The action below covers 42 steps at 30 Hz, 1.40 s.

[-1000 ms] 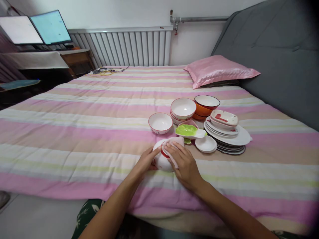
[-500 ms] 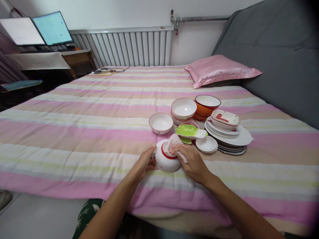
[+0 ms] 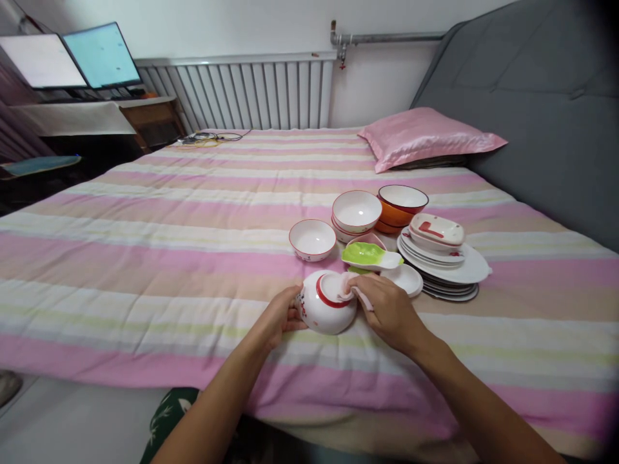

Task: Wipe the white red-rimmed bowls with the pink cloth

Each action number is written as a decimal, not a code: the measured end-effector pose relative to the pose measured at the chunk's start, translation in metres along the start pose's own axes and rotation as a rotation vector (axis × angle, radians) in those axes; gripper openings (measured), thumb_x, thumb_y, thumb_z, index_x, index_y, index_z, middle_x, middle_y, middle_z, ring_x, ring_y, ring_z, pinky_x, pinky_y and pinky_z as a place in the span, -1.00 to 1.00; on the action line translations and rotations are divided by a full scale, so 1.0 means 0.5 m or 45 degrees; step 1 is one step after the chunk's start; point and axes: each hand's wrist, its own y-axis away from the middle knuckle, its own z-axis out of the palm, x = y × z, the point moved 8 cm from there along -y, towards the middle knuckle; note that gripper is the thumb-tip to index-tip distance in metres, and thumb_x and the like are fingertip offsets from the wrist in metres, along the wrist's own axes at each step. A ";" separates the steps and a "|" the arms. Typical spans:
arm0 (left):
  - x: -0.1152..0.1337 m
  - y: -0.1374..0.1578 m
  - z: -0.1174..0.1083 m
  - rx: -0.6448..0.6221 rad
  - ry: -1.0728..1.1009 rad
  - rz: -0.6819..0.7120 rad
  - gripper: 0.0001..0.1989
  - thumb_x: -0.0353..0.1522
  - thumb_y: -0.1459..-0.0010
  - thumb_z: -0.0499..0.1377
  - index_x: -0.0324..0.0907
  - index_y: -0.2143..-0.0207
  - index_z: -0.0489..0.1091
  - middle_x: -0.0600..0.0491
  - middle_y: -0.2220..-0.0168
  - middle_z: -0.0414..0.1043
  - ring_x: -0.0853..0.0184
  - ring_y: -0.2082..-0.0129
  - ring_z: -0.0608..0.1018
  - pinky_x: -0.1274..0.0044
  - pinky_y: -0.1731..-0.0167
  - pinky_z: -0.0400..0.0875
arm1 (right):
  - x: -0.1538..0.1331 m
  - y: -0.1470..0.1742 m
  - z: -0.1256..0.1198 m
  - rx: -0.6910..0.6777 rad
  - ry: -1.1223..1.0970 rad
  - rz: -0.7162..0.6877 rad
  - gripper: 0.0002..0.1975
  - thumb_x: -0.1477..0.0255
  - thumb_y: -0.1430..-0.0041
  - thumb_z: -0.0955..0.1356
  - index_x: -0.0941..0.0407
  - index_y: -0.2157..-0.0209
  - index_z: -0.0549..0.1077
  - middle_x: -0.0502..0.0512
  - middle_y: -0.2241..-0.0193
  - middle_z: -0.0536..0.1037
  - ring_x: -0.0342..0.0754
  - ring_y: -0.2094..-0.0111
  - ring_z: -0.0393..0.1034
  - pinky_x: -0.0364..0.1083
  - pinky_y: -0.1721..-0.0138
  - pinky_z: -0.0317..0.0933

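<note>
A white bowl [image 3: 329, 317] with a red ring round its foot and a printed pattern is tipped so its underside faces up toward me. My left hand [image 3: 282, 314] grips its left side, the fingers curled under the rim. In my right hand [image 3: 384, 306] a pale pink cloth [image 3: 363, 298] is pinched and pressed against the right of the bowl's foot. Just beyond stands a white bowl with a red rim [image 3: 312, 241]. A green and white leaf-shaped dish [image 3: 366, 254] and a small white saucer [image 3: 405, 280] lie past my right hand, which partly covers the saucer.
Behind are stacked red-rimmed bowls [image 3: 356, 211] and orange bowls [image 3: 402, 198]. To the right, a pile of plates [image 3: 476, 264] carries a rectangular dish [image 3: 438, 230]. A pink pillow [image 3: 430, 136] lies by the grey headboard [image 3: 522, 96]. Cables [image 3: 213, 137] lie on the far edge of the striped bed.
My right hand and the cloth have moved right across the bowl's foot, uncovering more of it. The bowl has turned slightly, and my left hand stays on its side.
</note>
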 end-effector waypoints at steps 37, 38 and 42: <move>0.018 0.036 0.081 -0.442 0.499 0.189 -0.64 -0.46 0.02 0.28 -0.25 0.11 0.38 -0.05 0.19 0.51 0.33 0.27 0.56 0.52 0.21 0.48 | 0.026 0.024 0.035 0.304 -0.410 0.117 -0.57 0.51 -0.26 0.16 0.03 -0.14 0.26 0.05 -0.15 0.31 0.00 -0.21 0.09 0.13 -0.22 0.01; 0.017 0.039 0.090 -0.469 0.517 0.219 -0.60 -0.45 0.03 0.30 -0.25 0.09 0.37 -0.06 0.16 0.51 0.32 0.25 0.56 0.52 0.20 0.47 | 0.031 0.025 0.033 0.322 -0.462 0.154 -0.59 0.49 -0.27 0.17 0.02 -0.14 0.27 0.06 -0.14 0.32 0.00 -0.21 0.10 0.13 -0.22 0.01; 0.011 0.044 0.106 -0.473 0.525 0.284 -0.56 -0.40 0.05 0.32 -0.24 0.07 0.37 -0.07 0.14 0.51 0.28 0.24 0.56 0.50 0.21 0.46 | 0.039 0.026 0.034 0.327 -0.577 0.222 -0.62 0.43 -0.28 0.19 0.03 -0.11 0.29 0.08 -0.12 0.35 0.00 -0.18 0.15 0.11 -0.21 0.02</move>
